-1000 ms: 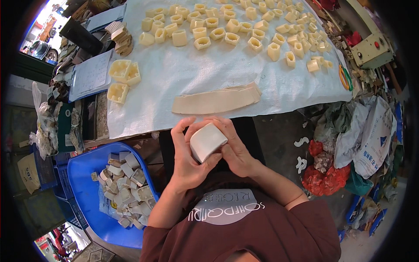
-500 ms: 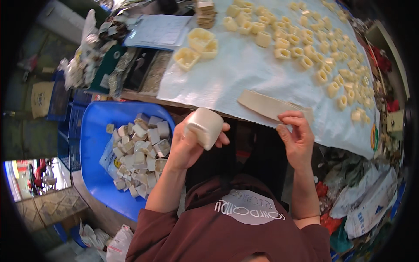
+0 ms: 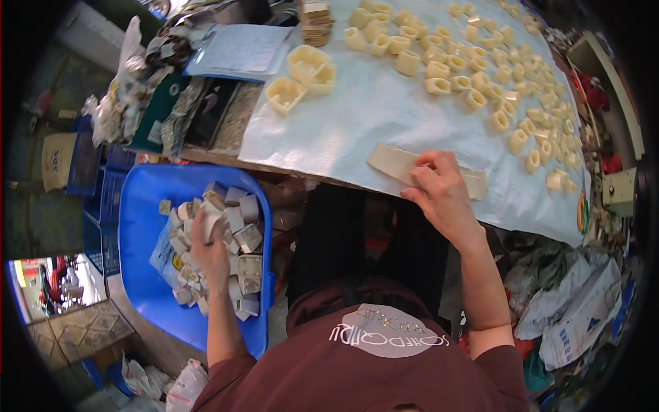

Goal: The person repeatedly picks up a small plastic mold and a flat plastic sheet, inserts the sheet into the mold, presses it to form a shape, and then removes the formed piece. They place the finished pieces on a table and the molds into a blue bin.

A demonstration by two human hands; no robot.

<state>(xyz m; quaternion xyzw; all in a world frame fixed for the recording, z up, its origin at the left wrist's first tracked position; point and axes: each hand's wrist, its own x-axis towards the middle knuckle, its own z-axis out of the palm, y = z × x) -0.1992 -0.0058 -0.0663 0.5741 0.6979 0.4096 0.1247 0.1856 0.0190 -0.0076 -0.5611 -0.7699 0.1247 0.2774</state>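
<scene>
My left hand (image 3: 210,254) is down in the blue tub (image 3: 141,275), its fingers and thumb around a pale rounded block (image 3: 213,221), slightly blurred. Many similar cream and grey-white blocks lie heaped beneath it. Over at the table's near edge, my right hand (image 3: 443,192) rests on a flat beige strip (image 3: 391,162). Its fingers are curled with the thumb at the strip's near side, and the hand covers the strip's middle. Both ends of the strip show on the light blue sheet (image 3: 329,130).
Several pale yellow hollow pieces (image 3: 437,71) spread over the sheet's far right. Three larger yellow pieces (image 3: 285,95) sit at the left, near papers (image 3: 240,51) and a stack of brown pieces (image 3: 316,24). Plastic bags (image 3: 570,316) pile up at the lower right.
My left hand has moved left and down from the table edge into the tub with the pale block. My right hand has shifted left onto the strip's middle.
</scene>
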